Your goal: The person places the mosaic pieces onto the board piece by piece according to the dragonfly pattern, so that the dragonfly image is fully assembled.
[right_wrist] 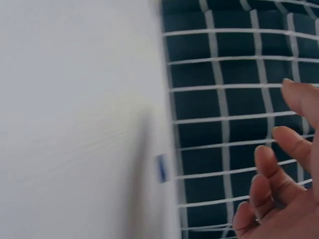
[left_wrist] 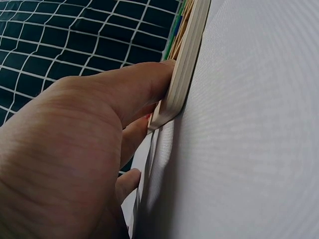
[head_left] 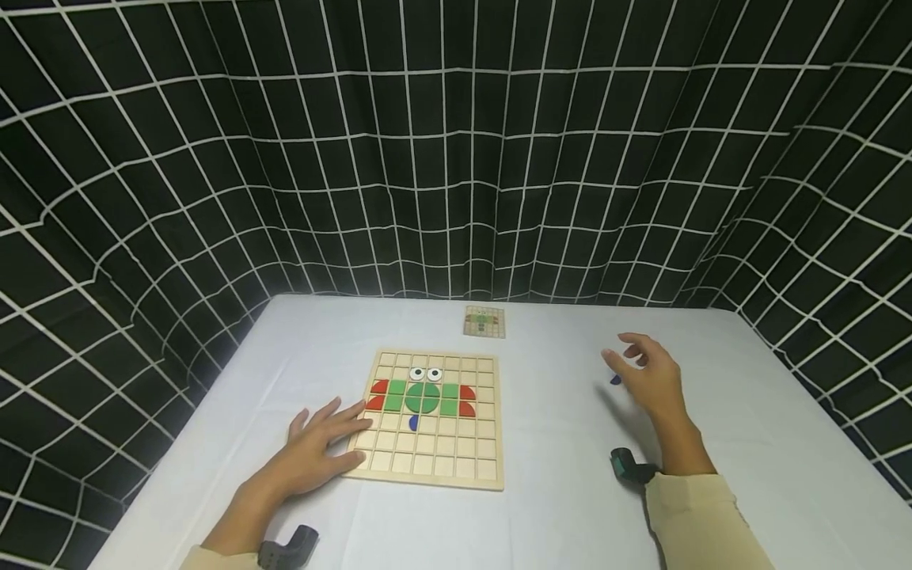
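Note:
A wooden grid board point(head_left: 456, 459) lies on the table, with green, red and blue pieces and two eye pieces set in its squares. My left hand point(head_left: 313, 455) rests spread at the board's left edge; in the left wrist view its thumb point(left_wrist: 144, 82) touches the wooden rim. On the board, a blue quarter-circle piece point(head_left: 413, 423) sits below the green circle point(head_left: 423, 398). To the right, my right hand point(head_left: 651, 380) is raised over the table, thumb and fingers apart with nothing between them. A small blue piece point(head_left: 616, 380) lies on the tabletop below its thumb.
A small pattern card point(head_left: 484, 322) lies behind the board, showing a similar figure. White cloth covers the table point(head_left: 549, 443). A black curtain with white grid lines point(head_left: 456, 158) hangs behind and along both sides.

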Demonstrator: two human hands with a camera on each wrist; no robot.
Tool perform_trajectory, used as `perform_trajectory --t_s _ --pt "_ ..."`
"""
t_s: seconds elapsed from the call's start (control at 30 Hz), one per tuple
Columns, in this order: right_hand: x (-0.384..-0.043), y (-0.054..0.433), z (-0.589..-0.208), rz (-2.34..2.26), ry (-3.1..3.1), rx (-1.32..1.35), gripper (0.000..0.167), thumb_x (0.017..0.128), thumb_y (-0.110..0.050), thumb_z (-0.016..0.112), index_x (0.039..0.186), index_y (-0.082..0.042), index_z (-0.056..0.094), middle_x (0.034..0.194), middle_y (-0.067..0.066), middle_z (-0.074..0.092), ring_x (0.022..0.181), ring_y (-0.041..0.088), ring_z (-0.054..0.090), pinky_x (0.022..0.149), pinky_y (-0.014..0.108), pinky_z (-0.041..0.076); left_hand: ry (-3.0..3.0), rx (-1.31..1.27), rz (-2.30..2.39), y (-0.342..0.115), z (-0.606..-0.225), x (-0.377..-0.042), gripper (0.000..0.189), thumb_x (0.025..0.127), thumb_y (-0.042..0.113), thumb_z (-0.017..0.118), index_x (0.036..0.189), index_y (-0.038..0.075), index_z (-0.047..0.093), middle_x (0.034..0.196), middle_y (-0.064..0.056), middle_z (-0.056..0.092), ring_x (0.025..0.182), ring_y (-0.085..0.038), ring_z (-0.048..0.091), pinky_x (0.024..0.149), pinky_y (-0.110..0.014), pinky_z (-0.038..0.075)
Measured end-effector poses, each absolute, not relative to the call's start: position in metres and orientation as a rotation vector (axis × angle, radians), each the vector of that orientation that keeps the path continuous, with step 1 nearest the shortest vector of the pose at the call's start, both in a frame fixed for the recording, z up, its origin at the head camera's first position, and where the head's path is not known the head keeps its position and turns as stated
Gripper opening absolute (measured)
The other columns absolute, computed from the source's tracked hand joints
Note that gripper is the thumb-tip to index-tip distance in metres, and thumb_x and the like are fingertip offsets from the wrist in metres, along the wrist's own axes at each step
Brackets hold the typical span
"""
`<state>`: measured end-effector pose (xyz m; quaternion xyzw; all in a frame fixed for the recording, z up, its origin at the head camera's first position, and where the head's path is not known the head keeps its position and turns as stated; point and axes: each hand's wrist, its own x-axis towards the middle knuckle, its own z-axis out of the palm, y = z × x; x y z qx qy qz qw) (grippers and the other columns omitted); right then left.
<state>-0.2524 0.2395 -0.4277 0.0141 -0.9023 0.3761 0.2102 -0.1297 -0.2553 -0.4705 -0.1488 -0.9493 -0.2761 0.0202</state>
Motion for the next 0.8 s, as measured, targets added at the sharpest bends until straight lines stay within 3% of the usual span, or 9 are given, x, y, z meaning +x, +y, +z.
perform_trajectory --t_s 0.23,0.47,0.8 --pt "-0.257 0.253 -0.447 0.967 -2.723 0.013 0.056 0.091 -0.034 0.067 0.13 0.004 0.052 0.107 0.029 0.058 0.093 0.042 0.056 0.071 0.05 0.049 -2.95 -0.458 -0.865 -0.255 -0.472 -0.131 0.049 0.085 0.043 0.071 0.128 0.022 0.064 0.148 0.004 0.042 0.141 -0.036 0.022 0.107 -0.063 -0.002" --pt "-0.259 0.256 -0.461 0.872 -2.873 -0.069 0.051 0.089 -0.03 0.069 0.123 0.006 0.056 0.107 0.031 0.057 0.102 0.046 0.053 0.081 0.059 0.046 -2.945 -0.472 -0.851 -0.256 -0.472 -0.13 0.048 0.085 0.044 0.07 0.128 0.023 0.064 0.148 0.004 0.043 0.14 -0.036 0.023 0.107 -0.064 -0.001" --pt "-0.26 0.255 -0.466 0.846 -2.886 -0.114 0.038 0.089 -0.023 0.069 0.112 0.007 0.062 0.109 0.028 0.057 0.107 0.046 0.052 0.088 0.059 0.044 -2.938 -0.48 -0.84 -0.257 -0.472 -0.131 0.048 0.085 0.046 0.069 0.128 0.023 0.064 0.147 0.004 0.043 0.14 -0.036 0.023 0.107 -0.064 0.0"
